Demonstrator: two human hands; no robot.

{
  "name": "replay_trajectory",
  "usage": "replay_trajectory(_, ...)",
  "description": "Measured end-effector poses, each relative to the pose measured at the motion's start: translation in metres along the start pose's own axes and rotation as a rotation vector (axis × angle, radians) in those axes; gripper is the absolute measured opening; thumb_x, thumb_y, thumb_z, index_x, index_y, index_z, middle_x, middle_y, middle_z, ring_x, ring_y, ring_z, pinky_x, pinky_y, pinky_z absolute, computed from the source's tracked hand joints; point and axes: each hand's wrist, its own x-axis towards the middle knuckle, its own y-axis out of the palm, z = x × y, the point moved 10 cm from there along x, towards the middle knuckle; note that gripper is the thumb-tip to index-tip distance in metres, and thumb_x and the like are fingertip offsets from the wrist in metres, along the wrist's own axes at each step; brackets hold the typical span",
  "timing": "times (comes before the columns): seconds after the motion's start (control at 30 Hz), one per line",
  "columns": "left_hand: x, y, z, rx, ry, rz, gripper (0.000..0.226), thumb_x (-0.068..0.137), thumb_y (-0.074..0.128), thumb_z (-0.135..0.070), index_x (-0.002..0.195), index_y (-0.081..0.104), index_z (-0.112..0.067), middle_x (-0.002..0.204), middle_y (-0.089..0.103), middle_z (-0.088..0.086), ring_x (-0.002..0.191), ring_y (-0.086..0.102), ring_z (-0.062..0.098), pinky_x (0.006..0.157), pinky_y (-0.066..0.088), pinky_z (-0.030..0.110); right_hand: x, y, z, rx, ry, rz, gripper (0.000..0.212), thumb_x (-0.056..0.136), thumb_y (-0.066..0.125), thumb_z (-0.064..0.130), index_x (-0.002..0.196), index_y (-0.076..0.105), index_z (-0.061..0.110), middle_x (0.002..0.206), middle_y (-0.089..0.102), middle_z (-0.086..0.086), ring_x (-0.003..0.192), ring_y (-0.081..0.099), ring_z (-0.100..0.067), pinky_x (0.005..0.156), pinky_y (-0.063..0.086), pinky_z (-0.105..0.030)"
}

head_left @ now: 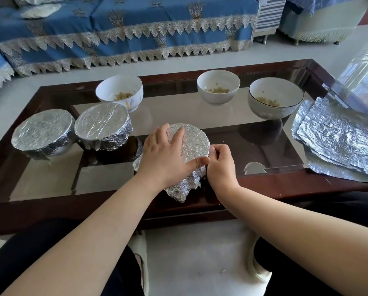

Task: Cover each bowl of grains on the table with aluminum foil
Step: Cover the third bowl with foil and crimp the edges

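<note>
our left hand [166, 154] lies flat on top of the foil-covered bowl [191, 144] near the front edge of the counter [50, 189], fingers straight and spread, thumb stretched out to the right along the rim, pressing the foil down. the forearm comes in from the lower left, wrist slightly raised. our right hand [220, 162] sits against the bowl's right side, fingers curled and pinching the foil at the rim just beside the left thumb tip; its forearm reaches in from the lower right. crumpled foil hangs loose below the bowl toward us.

to the left stand two finished bowls, one [103, 127] close to our bowl and another [43, 132] just beside it, both wrapped tightly over top and sides. behind them, along the far side of the counter, three open bowls hold grains: a white one [120, 91] at the left, a white one [218, 86] in the middle, and a dark-rimmed one [276, 99] at the right. a stack of foil sheets [338, 139] lies flat at the counter's right end. a blue sofa [123, 30] with lace trim stands beyond the counter.
</note>
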Motion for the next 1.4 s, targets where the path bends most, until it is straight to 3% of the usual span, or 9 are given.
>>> replay_trajectory(0.2,0.000,-0.001,0.000,-0.014,0.000,-0.019,0.119,0.060,0.014,-0.092,0.158,0.015,-0.024,0.161,0.010,0.016,0.149,0.008,0.031,0.120,0.009,0.045,0.005,0.000,0.001,0.030,0.038,-0.010,0.012,0.103,0.044,0.017,0.102,0.053,0.009,0.073,0.052,0.004,0.048,0.049,0.001,0.043,0.036,-0.007)
replay_trajectory(0.33,0.001,0.001,0.001,-0.006,0.001,-0.020,0.125,0.059,0.012,-0.100,0.158,0.014,-0.024,0.161,0.009,0.015,0.149,0.008,0.030,0.120,0.009,0.045,0.009,0.002,0.001,0.077,0.031,-0.015,0.009,0.102,0.046,0.012,0.102,0.055,0.012,0.075,0.055,0.005,0.060,0.051,-0.008,0.047,0.039,-0.007)
replay_trajectory(0.5,0.003,0.002,0.003,-0.006,0.003,-0.043,0.126,0.054,0.003,-0.096,0.157,0.015,-0.025,0.161,0.010,0.015,0.149,0.009,0.030,0.120,0.010,0.046,0.020,0.007,-0.003,-0.013,0.020,0.026,0.014,0.099,0.050,0.009,0.093,0.057,0.021,0.084,0.061,0.005,0.073,0.056,-0.010,0.072,0.049,-0.026)
replay_trajectory(0.67,0.003,0.002,0.004,-0.012,0.005,-0.067,0.125,0.054,0.003,-0.097,0.157,0.019,-0.027,0.161,0.012,0.016,0.149,0.011,0.032,0.119,0.012,0.047,0.025,0.006,0.013,-0.225,-0.128,0.063,0.022,0.092,0.055,0.002,0.091,0.053,0.024,0.109,0.045,0.000,0.091,0.053,-0.014,0.065,0.038,0.000)
replay_trajectory(0.9,0.003,0.002,0.004,-0.012,-0.009,-0.092,0.124,0.054,0.002,-0.097,0.156,0.021,-0.029,0.160,0.013,0.016,0.148,0.013,0.033,0.119,0.013,0.048,0.030,-0.002,0.010,-0.295,-0.075,0.053,0.020,0.088,0.058,0.008,0.085,0.064,0.027,0.063,0.060,0.011,0.052,0.054,0.001,0.047,0.035,-0.009)
replay_trajectory(0.97,0.003,0.002,0.004,-0.011,-0.008,-0.096,0.124,0.054,0.001,-0.097,0.156,0.022,-0.029,0.160,0.014,0.016,0.148,0.013,0.033,0.119,0.013,0.048,0.029,-0.004,0.003,-0.252,-0.019,0.044,0.009,0.090,0.064,0.020,0.095,0.070,0.023,0.070,0.068,0.008,0.056,0.061,0.003,0.051,0.041,-0.010)
replay_trajectory(1.1,0.004,0.003,0.005,-0.012,-0.009,-0.102,0.129,0.051,-0.007,-0.100,0.155,0.021,-0.030,0.160,0.014,0.015,0.148,0.014,0.032,0.119,0.013,0.048,0.027,-0.007,-0.013,0.061,0.151,0.038,0.025,0.101,0.050,0.021,0.113,0.066,0.006,0.086,0.073,-0.010,0.057,0.068,-0.008,0.053,0.052,-0.018)
replay_trajectory(1.27,0.004,0.003,0.004,-0.016,-0.019,-0.104,0.122,0.056,0.001,-0.098,0.155,0.021,-0.030,0.160,0.014,0.015,0.148,0.012,0.032,0.119,0.012,0.048,0.022,-0.003,-0.011,0.093,0.192,0.083,0.047,0.098,0.053,0.041,0.084,0.063,-0.002,0.075,0.064,-0.012,0.063,0.065,-0.018,0.056,0.054,-0.024)
replay_trajectory(1.4,0.003,0.002,0.003,-0.020,-0.019,-0.104,0.122,0.056,0.002,-0.097,0.155,0.022,-0.030,0.160,0.014,0.015,0.148,0.013,0.032,0.119,0.012,0.048,0.020,-0.002,-0.011,0.082,0.227,0.067,0.040,0.097,0.056,0.037,0.071,0.054,0.007,0.058,0.052,-0.001,0.043,0.053,-0.005,0.044,0.044,-0.015)
